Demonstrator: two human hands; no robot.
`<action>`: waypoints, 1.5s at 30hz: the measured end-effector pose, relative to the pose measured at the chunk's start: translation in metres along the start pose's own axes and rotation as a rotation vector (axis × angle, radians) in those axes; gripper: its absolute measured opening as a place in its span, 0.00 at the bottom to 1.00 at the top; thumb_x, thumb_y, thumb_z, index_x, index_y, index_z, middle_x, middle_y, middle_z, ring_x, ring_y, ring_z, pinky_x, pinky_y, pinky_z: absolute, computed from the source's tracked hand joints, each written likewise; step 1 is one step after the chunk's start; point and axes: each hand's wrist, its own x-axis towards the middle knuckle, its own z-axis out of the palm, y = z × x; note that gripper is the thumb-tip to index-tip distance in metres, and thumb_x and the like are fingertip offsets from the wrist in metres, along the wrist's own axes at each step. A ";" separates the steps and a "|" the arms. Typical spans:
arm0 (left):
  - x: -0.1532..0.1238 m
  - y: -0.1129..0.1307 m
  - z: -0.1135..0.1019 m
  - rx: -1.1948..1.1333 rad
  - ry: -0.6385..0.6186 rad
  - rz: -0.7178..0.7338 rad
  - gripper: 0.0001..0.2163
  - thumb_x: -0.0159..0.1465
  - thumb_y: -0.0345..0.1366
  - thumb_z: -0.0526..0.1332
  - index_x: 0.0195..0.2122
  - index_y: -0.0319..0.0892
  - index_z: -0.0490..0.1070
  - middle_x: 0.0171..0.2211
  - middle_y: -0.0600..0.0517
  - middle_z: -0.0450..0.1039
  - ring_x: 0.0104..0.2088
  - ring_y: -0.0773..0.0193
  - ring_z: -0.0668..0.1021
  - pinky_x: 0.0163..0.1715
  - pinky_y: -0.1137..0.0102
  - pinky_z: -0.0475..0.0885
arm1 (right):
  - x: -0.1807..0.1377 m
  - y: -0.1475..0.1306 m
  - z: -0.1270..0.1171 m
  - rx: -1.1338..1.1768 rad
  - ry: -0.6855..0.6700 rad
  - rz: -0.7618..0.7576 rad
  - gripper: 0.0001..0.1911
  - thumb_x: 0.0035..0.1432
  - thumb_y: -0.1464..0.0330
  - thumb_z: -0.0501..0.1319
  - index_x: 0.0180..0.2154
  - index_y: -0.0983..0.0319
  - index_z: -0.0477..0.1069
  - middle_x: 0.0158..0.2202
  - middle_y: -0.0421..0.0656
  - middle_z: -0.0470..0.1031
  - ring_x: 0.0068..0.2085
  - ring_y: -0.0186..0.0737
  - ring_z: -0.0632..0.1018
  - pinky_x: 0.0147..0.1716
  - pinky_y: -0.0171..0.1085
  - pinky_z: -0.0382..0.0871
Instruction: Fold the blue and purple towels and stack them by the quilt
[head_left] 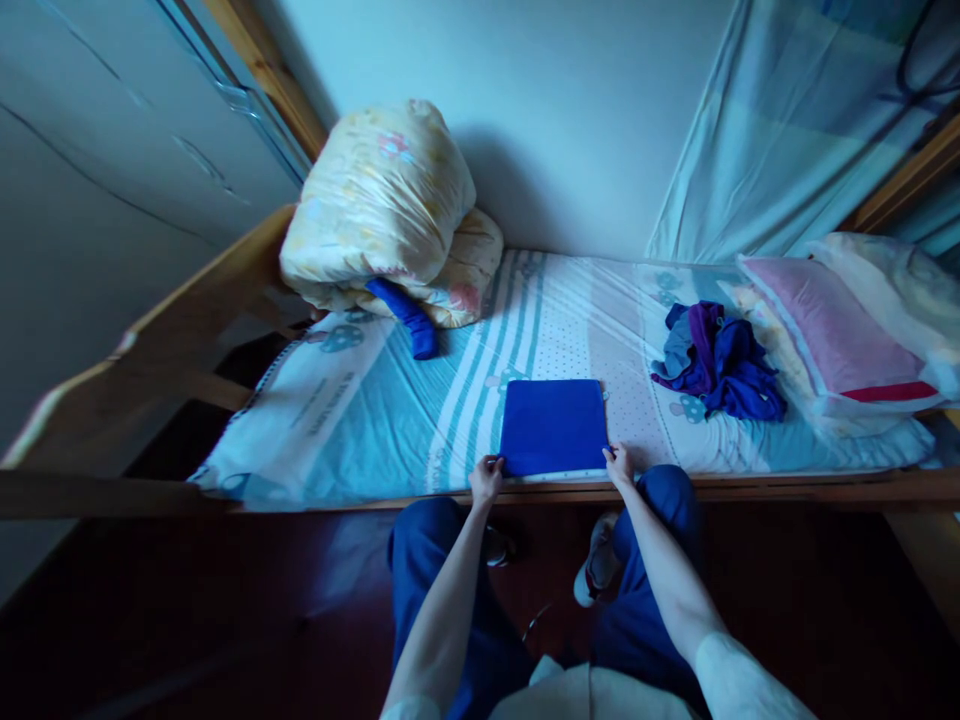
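A folded blue cloth (553,425) lies flat as a neat rectangle near the front edge of the bed (360,410). My left hand (486,477) pinches its near left corner. My right hand (619,464) pinches its near right corner. Both hands have fingers closed on the cloth's edge, right at the wooden bed rail (750,490).
A rolled yellow quilt (390,210) sits at the bed's far left with a blue item (409,318) beside it. A heap of blue and purple clothes (720,365) lies to the right, next to a pink pillow (832,335). A curtain (787,120) hangs at the back right.
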 end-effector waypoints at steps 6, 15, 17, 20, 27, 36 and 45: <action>0.003 -0.002 0.004 0.062 0.010 -0.025 0.09 0.65 0.40 0.59 0.34 0.41 0.75 0.29 0.44 0.81 0.37 0.53 0.83 0.38 0.66 0.72 | 0.003 0.005 0.008 -0.045 0.014 0.039 0.11 0.62 0.63 0.60 0.42 0.61 0.76 0.34 0.45 0.81 0.37 0.43 0.80 0.40 0.36 0.70; -0.003 -0.002 0.006 0.076 0.032 0.018 0.11 0.69 0.41 0.55 0.40 0.42 0.73 0.35 0.45 0.81 0.38 0.58 0.82 0.38 0.70 0.72 | 0.000 0.002 0.009 -0.063 0.026 0.083 0.13 0.65 0.61 0.57 0.43 0.61 0.75 0.35 0.46 0.81 0.36 0.44 0.79 0.37 0.36 0.68; -0.003 -0.002 0.006 0.078 0.038 0.031 0.10 0.69 0.41 0.55 0.40 0.42 0.73 0.34 0.45 0.81 0.37 0.58 0.82 0.38 0.69 0.73 | -0.002 0.001 0.007 -0.054 0.032 0.071 0.13 0.65 0.62 0.57 0.43 0.61 0.75 0.35 0.46 0.81 0.35 0.44 0.78 0.36 0.37 0.68; -0.005 -0.001 0.004 0.085 0.049 0.070 0.11 0.68 0.40 0.54 0.41 0.41 0.72 0.35 0.45 0.80 0.36 0.57 0.82 0.40 0.66 0.75 | -0.004 -0.001 0.001 -0.033 0.061 0.024 0.11 0.64 0.63 0.57 0.41 0.61 0.75 0.34 0.46 0.80 0.36 0.44 0.78 0.37 0.37 0.68; -0.023 0.000 0.003 0.171 0.010 0.532 0.15 0.66 0.36 0.55 0.54 0.42 0.70 0.58 0.41 0.72 0.61 0.52 0.72 0.62 0.56 0.67 | -0.031 -0.025 -0.011 -0.118 0.191 -0.409 0.14 0.67 0.68 0.53 0.47 0.62 0.75 0.46 0.51 0.79 0.50 0.46 0.76 0.52 0.42 0.67; -0.019 -0.025 0.023 0.608 -0.159 0.715 0.30 0.59 0.25 0.53 0.66 0.31 0.60 0.66 0.35 0.64 0.69 0.49 0.63 0.67 0.54 0.59 | -0.048 -0.024 0.000 -0.495 -0.184 -0.603 0.30 0.60 0.76 0.56 0.64 0.66 0.65 0.65 0.54 0.67 0.67 0.47 0.65 0.64 0.47 0.58; 0.001 -0.016 0.024 0.807 -0.168 0.738 0.25 0.64 0.21 0.49 0.62 0.32 0.67 0.62 0.33 0.69 0.63 0.50 0.72 0.65 0.56 0.64 | -0.027 -0.031 0.004 -0.663 -0.154 -0.566 0.28 0.61 0.80 0.52 0.61 0.64 0.70 0.64 0.56 0.69 0.65 0.50 0.69 0.63 0.51 0.60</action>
